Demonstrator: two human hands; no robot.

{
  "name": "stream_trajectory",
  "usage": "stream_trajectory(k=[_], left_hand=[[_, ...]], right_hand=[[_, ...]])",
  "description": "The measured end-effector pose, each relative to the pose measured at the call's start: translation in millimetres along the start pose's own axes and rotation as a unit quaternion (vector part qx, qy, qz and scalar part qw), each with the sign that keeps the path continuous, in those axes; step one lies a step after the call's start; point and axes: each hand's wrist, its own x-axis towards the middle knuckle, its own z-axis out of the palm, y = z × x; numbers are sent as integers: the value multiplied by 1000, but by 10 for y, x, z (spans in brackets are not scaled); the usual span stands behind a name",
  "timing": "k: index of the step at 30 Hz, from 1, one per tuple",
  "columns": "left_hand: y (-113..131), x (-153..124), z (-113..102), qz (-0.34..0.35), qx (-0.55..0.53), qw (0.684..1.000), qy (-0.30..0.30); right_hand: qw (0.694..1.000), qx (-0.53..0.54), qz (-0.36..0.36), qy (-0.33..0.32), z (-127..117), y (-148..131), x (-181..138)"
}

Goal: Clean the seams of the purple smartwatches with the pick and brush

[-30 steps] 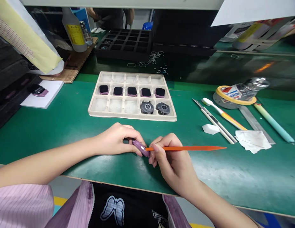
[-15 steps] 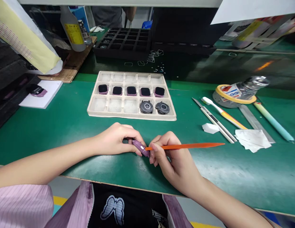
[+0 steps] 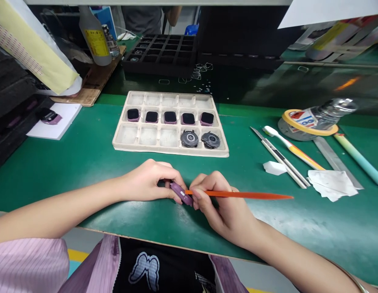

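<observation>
**Orange pry tool [image 3: 246, 194] meets purple watch case [image 3: 181, 193] at the bench's near edge**

You hold the small purple watch case low over the green bench mat [image 3: 55, 171], tilted on a slant between your hands, a white spot showing on its face. Your left hand [image 3: 149, 181] is curled closed around the case's far end, fingers pinching it. Your right hand [image 3: 219, 203] is nearly closed too, gripping the orange pry tool like a pencil, its pointed end aimed right and its other end at the case; your fingers crowd that spot, so the contact looks likely but is hard to confirm.

Straight ahead, a cream plastic tray [image 3: 170, 149] holds five black-topped purple pieces [image 3: 170, 117] in its middle row and two round grey watch parts [image 3: 200, 139] in the front row. To your right lie a craft knife [image 3: 279, 156], a yellow-handled brush [image 3: 291, 148], a steel ruler [image 3: 335, 158], white wipes [image 3: 332, 184] and a yellow tape roll [image 3: 307, 130]. To your left, another purple watch [image 3: 50, 116] sits on a white card [image 3: 64, 126]. A black tray [image 3: 160, 55] stands beyond, and a co-worker [image 3: 146, 12] stands farther off.
</observation>
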Motion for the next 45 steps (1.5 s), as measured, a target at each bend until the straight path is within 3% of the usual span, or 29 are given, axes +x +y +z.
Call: stream_trajectory(k=[17,27,33,37,42,45], left_hand=[[8,-16,8,-1,7,1000,5],[1,-13,0,-3,3,1000,4],[0,-20,-1,-6,-4,1000,-2],[-1,-14,-17,-5,-8,1000,-7],[1,14,-56,-22,-22,999,-45],[-6,21,-72,-24,-30,998,-49]], right_hand=[[992,-62,-113,-4,-13,58,18],[992,-65,-93,-60,-49,96,-10],[992,-34,-115,-27,-33,100,-15],[997,11,-79,-22,-7,100,-14],[988,121,78,62,-57,58,-65],[988,108,95,47,-107,-4,-84]])
